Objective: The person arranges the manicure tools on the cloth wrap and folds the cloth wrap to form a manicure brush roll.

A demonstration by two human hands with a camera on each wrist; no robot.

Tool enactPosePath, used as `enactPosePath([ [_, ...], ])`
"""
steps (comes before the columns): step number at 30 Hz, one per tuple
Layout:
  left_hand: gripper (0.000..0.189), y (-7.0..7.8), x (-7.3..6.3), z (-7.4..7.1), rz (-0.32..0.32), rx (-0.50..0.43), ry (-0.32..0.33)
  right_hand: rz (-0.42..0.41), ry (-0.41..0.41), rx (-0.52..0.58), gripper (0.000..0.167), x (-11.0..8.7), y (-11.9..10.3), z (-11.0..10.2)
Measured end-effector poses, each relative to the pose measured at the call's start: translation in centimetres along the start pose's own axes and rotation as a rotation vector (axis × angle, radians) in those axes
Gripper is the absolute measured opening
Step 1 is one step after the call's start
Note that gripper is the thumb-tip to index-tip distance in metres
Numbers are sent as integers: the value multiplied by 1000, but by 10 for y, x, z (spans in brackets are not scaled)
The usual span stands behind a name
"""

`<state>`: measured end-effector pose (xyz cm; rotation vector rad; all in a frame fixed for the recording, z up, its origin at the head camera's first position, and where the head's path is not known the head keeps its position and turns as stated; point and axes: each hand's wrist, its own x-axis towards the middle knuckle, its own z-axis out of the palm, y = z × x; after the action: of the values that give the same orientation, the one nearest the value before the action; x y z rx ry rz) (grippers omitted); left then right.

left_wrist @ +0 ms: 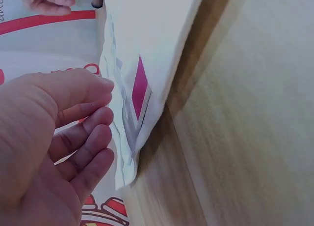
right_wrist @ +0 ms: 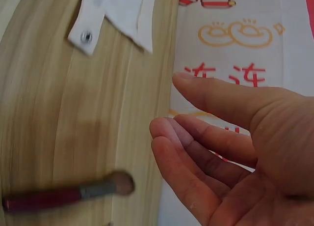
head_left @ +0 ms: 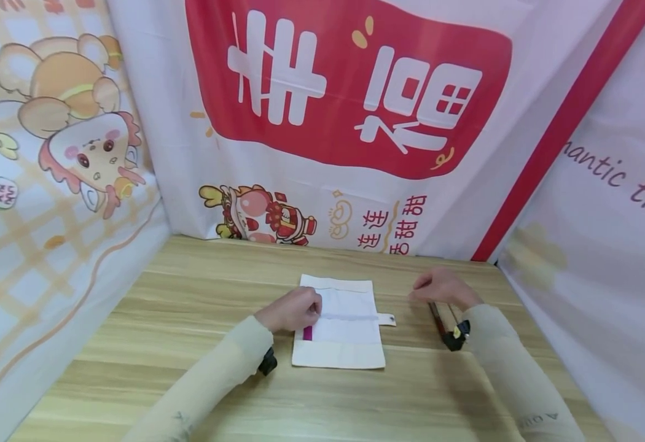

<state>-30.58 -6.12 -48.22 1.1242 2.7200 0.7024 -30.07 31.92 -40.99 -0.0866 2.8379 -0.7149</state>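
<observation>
Two bare hands above a wooden counter (head_left: 190,288), a white cloth pouch spread open between them and a brush below the right hand.

The brush (right_wrist: 68,192), with a dark red handle and brown bristles, lies on the counter to the right of the pouch (head_left: 350,353). It is toward the person from the right fingers, its long axis running roughly away from the person, bristles toward the wall. The right hand (head_left: 445,287) is clearly the nearer; its thumb stands apart from its loosely bent fingers, with nothing between them. The left hand (head_left: 293,308) hangs over the pouch's left edge, near a purple patch (head_left: 308,333), fingers loosely curled around no visible object; whether they touch the cloth I cannot tell.
</observation>
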Motion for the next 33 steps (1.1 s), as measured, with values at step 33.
enactPosePath([
  [33,3,-2,11,7,-43,54,-52,163,111,75,17,1,77,30],
])
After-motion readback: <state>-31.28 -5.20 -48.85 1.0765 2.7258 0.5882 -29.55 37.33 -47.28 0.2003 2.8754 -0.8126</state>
